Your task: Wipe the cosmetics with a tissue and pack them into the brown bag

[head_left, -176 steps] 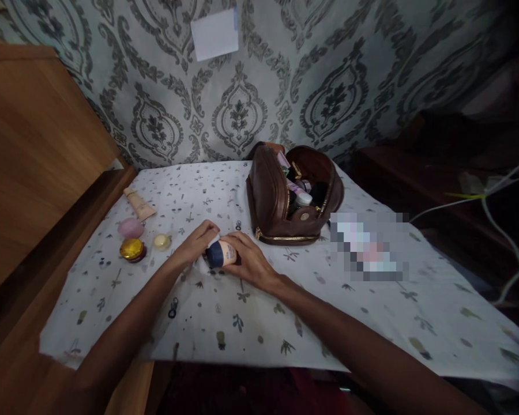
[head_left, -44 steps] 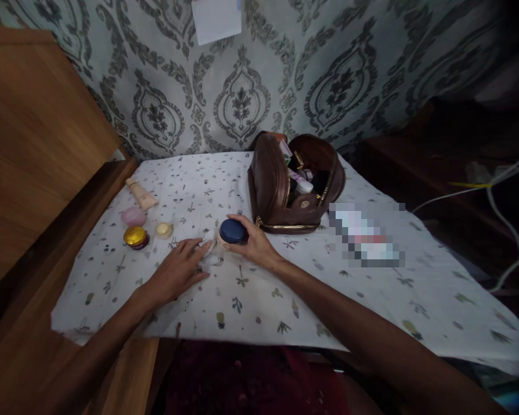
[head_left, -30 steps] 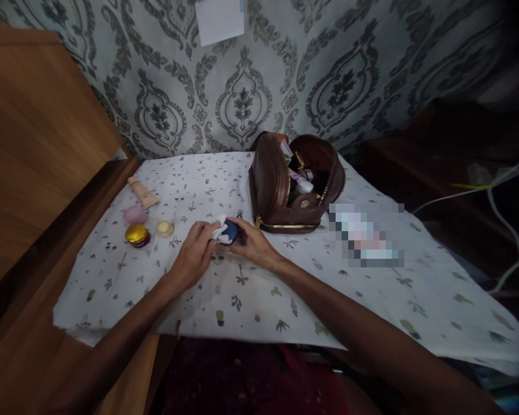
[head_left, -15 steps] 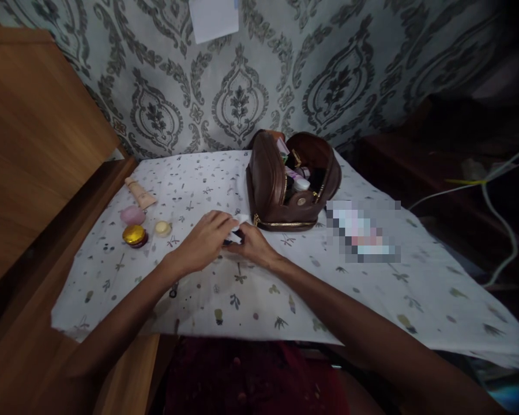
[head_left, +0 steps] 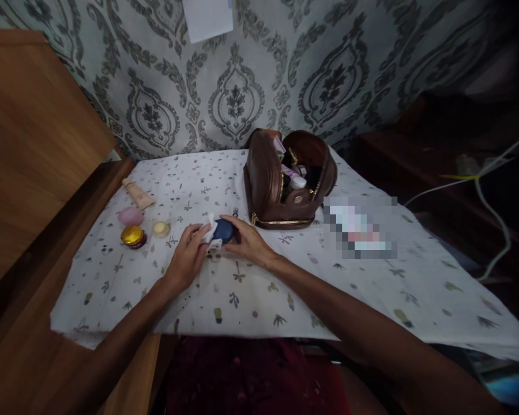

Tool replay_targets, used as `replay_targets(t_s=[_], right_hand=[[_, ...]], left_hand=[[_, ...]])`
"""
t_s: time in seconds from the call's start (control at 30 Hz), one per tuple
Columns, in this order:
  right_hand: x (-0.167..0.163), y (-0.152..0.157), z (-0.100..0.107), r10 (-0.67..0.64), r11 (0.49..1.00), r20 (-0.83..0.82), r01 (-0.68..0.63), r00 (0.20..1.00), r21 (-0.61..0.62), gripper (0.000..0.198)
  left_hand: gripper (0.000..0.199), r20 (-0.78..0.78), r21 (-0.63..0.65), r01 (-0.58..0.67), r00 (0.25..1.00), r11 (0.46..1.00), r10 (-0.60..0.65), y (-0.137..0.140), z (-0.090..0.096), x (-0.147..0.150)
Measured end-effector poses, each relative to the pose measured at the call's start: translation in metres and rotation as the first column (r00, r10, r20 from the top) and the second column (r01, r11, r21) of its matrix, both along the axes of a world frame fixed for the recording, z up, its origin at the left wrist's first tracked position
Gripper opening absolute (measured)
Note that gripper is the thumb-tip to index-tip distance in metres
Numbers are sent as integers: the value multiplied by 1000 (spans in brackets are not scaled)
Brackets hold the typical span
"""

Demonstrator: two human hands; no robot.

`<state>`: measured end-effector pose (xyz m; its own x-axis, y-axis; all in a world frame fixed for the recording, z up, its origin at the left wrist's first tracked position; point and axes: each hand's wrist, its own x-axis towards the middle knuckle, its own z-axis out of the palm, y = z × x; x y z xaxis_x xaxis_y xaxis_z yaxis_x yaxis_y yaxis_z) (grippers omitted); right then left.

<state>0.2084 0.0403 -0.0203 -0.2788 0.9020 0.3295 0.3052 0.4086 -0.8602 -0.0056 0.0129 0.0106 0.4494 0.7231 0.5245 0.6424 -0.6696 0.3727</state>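
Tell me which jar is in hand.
The blue-lidded jar, in the right hand; the gold-lidded jar, pink container and pale yellow pot rest on the tablecloth.

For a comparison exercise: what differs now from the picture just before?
The left hand moved left with the white tissue, uncovering more of the blue-lidded jar. The right hand kept hold of it. The brown bag and gold-topped jar stayed put.

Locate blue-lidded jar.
Head view, left of centre: blue-lidded jar in the right hand, against white tissue in the left hand, near the brown cosmetic bag.
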Motion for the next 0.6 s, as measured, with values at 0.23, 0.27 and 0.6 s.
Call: replay_targets(t_s=[0.23, 0.27, 0.6], right_hand=[[-9, -8, 6, 53, 994, -202, -70, 978, -81, 62], [-10, -8, 5, 42, 993, -219, -65, 975, -95, 62], [-3, -3, 2, 57, 977, -304, -116, 951, -179, 80]], left_hand=[[38, 171, -277, 33, 985, 960, 15, 14, 8, 1], [39, 179, -290, 56, 984, 955, -3, 14, 9, 0], [60, 13, -153, 109, 994, 982, -108, 0, 3, -3]])
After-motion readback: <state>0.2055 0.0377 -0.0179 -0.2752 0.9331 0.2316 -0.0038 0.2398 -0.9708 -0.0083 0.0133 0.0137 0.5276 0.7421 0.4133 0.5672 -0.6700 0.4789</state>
